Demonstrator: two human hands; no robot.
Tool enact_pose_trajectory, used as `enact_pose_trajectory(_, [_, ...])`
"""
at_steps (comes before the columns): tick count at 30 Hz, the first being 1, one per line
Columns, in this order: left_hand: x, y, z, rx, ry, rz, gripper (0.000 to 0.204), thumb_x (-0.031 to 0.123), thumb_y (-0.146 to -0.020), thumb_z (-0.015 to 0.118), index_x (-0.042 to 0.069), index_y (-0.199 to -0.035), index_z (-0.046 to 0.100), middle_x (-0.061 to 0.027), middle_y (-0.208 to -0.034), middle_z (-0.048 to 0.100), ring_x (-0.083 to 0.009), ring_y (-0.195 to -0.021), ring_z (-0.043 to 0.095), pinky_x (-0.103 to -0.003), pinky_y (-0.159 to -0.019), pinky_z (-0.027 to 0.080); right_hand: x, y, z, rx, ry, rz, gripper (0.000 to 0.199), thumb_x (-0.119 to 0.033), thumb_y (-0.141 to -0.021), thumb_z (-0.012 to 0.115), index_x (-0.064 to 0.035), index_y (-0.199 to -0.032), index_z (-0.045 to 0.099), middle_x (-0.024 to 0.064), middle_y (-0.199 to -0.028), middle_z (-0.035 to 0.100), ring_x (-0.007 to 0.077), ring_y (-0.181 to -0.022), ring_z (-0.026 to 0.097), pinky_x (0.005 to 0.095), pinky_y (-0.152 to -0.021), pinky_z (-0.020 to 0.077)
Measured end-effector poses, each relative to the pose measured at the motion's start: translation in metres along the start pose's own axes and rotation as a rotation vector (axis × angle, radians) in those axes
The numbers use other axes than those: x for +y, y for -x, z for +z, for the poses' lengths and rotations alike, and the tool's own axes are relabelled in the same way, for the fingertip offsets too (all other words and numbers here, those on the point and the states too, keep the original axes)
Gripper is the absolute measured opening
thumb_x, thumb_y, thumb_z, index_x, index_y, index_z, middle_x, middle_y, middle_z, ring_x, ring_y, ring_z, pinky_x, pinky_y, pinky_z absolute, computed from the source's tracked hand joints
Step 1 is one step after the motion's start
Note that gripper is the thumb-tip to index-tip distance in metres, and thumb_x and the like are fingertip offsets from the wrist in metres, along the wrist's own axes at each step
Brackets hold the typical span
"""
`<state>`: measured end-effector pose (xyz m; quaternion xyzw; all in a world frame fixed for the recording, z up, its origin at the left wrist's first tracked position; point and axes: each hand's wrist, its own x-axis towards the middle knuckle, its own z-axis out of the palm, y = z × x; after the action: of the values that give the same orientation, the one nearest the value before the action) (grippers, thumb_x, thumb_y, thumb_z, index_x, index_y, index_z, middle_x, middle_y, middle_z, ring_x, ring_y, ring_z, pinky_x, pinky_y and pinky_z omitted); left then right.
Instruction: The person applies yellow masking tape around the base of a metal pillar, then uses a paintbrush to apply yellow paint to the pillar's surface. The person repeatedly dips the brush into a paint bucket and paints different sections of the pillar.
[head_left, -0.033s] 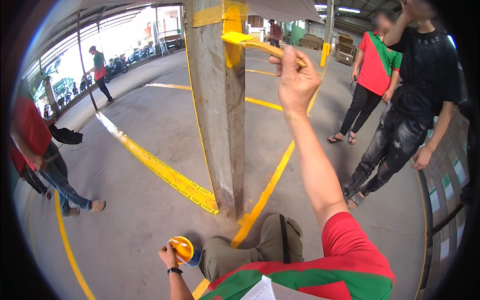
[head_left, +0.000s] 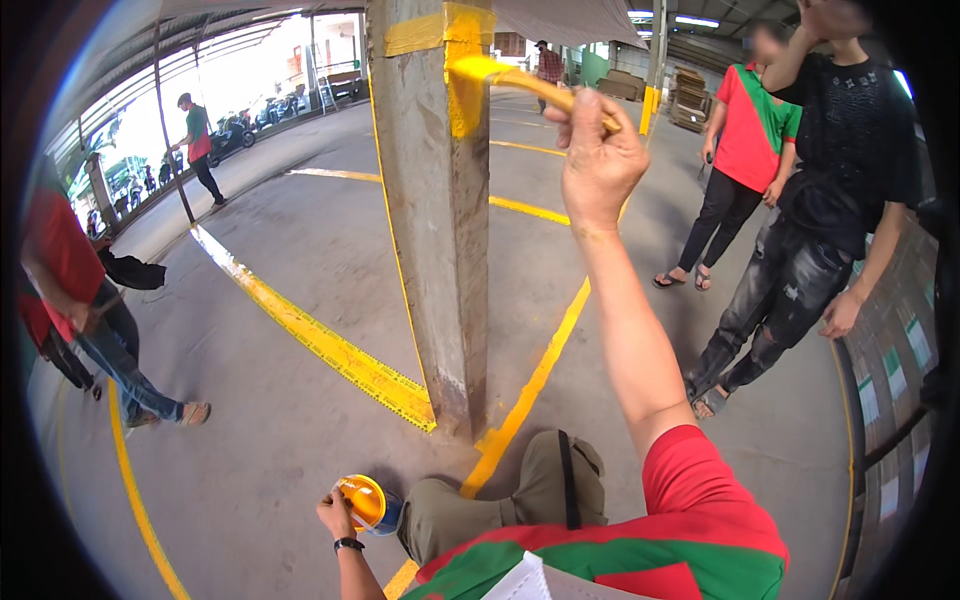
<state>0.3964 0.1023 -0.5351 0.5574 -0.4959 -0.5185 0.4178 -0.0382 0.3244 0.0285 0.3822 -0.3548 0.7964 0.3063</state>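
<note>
My right hand (head_left: 606, 170) is raised and closed around the wooden handle of a paintbrush (head_left: 545, 90). Its bristles, loaded with yellow paint, lie against the right face of a square concrete pillar (head_left: 425, 220). A yellow painted patch (head_left: 464, 105) covers that face around the bristles, and a yellow band (head_left: 414, 33) crosses the adjoining face. Low by my knee, my left hand (head_left: 335, 512) grips the rim or handle of a paint bucket (head_left: 388, 512); exactly which part is hidden. Orange-yellow paint shows inside it.
Yellow lines (head_left: 535, 385) run across the concrete floor, one of them a broad strip (head_left: 330, 345) ending at the pillar's foot. Two people stand close on the right, one in black (head_left: 835, 170). Another person's legs (head_left: 130, 350) are at the left. Stacked boards (head_left: 690, 97) stand behind.
The brush and my right hand have shifted slightly right, and the bristles now blur with motion on the pillar's right face. My left hand stays at the bucket.
</note>
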Motion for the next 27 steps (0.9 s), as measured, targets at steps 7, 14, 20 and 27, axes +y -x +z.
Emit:
enact_pose_trajectory(7, [-0.004, -0.004, -0.002, 0.029, -0.022, 0.064, 0.033, 0.021, -0.098, 0.069, -0.01, -0.087, 0.069, -0.0108, -0.071, 0.068, -0.0151, -0.06, 0.063, -0.029, -0.056, 0.051, 0.021, -0.001, -0.004, -0.038, 0.239, -0.023, 0.028, -0.024, -0.103, 0.067, 0.0035, -0.107, 0.071, 0.008, -0.08, 0.076, 0.0088, -0.072, 0.07, 0.0202, -0.056, 0.0465])
enact_pose_trajectory(14, [0.006, -0.007, -0.02, 0.038, 0.014, 0.101, 0.032, 0.02, -0.098, 0.067, -0.006, -0.079, 0.067, -0.0089, -0.068, 0.066, -0.0137, -0.057, 0.06, -0.028, -0.054, 0.049, 0.018, -0.003, -0.026, 0.037, 0.03, -0.054, 0.03, -0.027, -0.105, 0.064, 0.0026, -0.107, 0.07, 0.008, -0.079, 0.076, 0.0047, -0.059, 0.059, 0.0203, -0.053, 0.045])
enact_pose_trajectory(20, [0.036, -0.002, -0.019, 0.064, 0.05, 0.146, 0.031, 0.018, -0.097, 0.067, -0.004, -0.076, 0.064, -0.0084, -0.066, 0.065, -0.0137, -0.055, 0.059, -0.027, -0.052, 0.047, 0.041, 0.0, -0.017, -0.02, 0.072, 0.093, 0.032, -0.027, -0.105, 0.064, 0.0045, -0.108, 0.069, 0.0107, -0.083, 0.077, 0.0079, -0.064, 0.065, 0.022, -0.056, 0.0512])
enact_pose_trajectory(27, [0.069, 0.003, -0.027, 0.06, 0.054, 0.156, 0.03, 0.021, -0.099, 0.065, 0.0, -0.078, 0.062, -0.0039, -0.064, 0.06, -0.0113, -0.052, 0.055, -0.026, -0.049, 0.042, 0.042, -0.019, -0.018, 0.072, -0.168, -0.115, 0.027, -0.024, -0.105, 0.064, 0.0031, -0.105, 0.069, 0.0094, -0.078, 0.075, 0.0066, -0.067, 0.067, 0.0203, -0.053, 0.0475])
